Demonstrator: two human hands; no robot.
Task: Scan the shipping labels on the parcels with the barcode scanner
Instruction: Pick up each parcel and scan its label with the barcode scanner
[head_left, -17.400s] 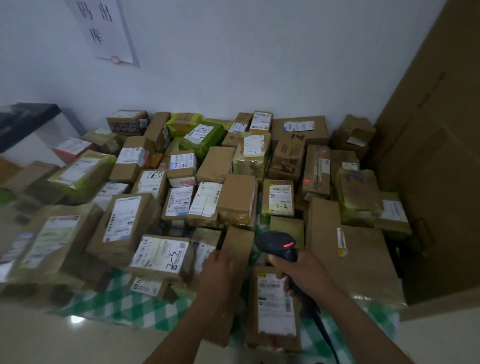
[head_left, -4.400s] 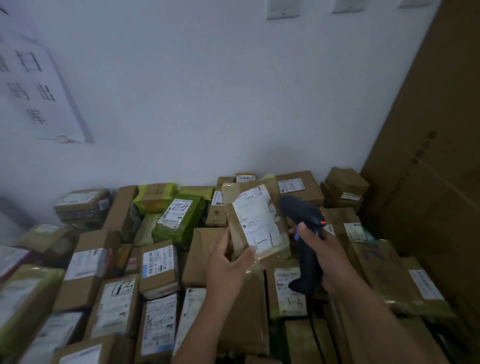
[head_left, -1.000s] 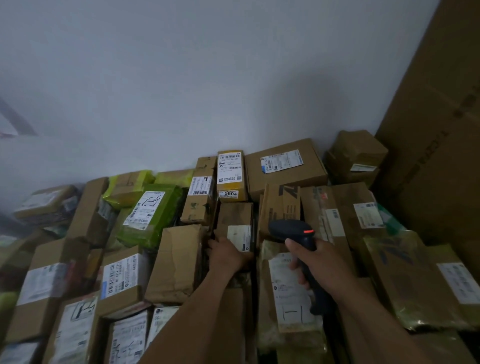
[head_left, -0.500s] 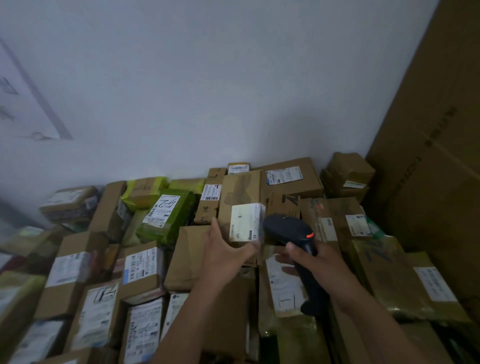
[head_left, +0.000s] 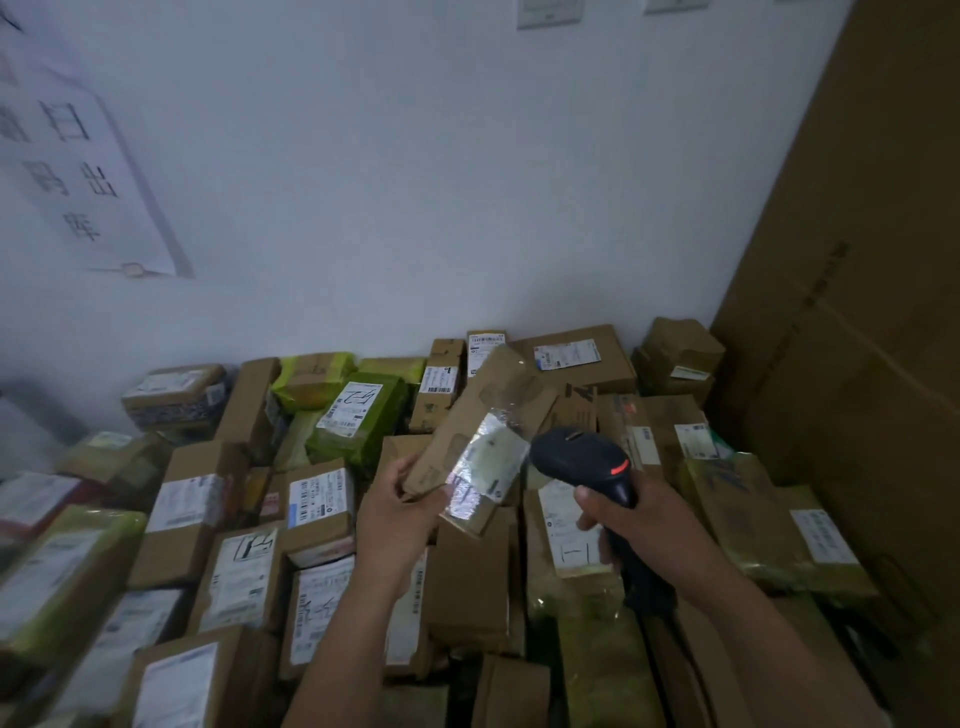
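Parcel (head_left: 483, 415) gripped in left hand (head_left: 400, 512), tilted up-right, label (head_left: 485, 470) just left of scanner (head_left: 582, 460) held in right hand (head_left: 639, 517).

Dim, bluish light throughout; the white wall (head_left: 467, 182) above the barcode scanner (head_left: 576, 457) is the brightest area, evenly lit, its shadows soft. Just left of the scanner, tape over the label (head_left: 488, 462) of the tilted parcel (head_left: 493, 384) throws white glare across the print. Far left of the scanner, boxes (head_left: 52, 571) smear into blur, and the poster (head_left: 67, 156) up-left of it slants with wide-angle bending
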